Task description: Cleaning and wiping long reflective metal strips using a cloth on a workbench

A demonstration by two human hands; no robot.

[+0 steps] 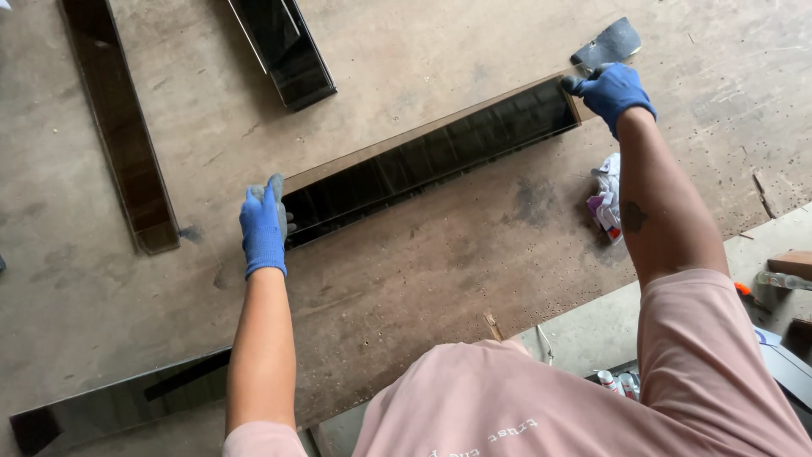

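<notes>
Now both gloved hands grip a long dark glass strip (431,154) by its two ends on the worn wooden bench (440,262).

Head view: the strip's long axis runs diagonally, from near-left up to far-right. The left hand (264,227) clamps the near-left end, fingers pressed together over the edge; the right hand (611,90) closes on the far-right end, fingers curled round its corner, arm stretched further out. Beyond that end lies a dark scrap (607,44); below it, beside the forearm, a crumpled rag (606,196). Left of the strip lies another strip (123,127); above it, stacked dark pieces (286,46).
</notes>
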